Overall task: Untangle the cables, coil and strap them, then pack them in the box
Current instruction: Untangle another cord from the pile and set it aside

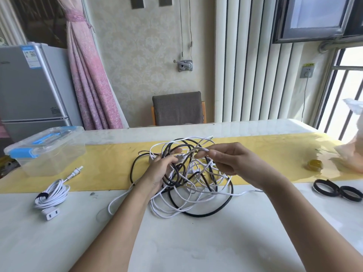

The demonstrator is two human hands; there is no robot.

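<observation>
A tangle of cables [193,185], white strands looped through a thick black cable [208,213], lies in the middle of the bench [196,244], half on a yellow runner [98,163]. The left hand [162,170] is in the heap from the near side, its fingers curled round a bunch of black and white strands and lifting them a little. The right hand [225,160] is raised just above the heap and pinches one white strand [202,148] between thumb and fingertips.

To the left, well apart from the heap, a coiled white cable [52,195] lies on the bench, bound with a dark strap, its plug ends sticking out. Behind it stands a clear plastic box [49,160] with blue latches, lid on. At the right edge two black strap loops [337,190] lie touching each other.
</observation>
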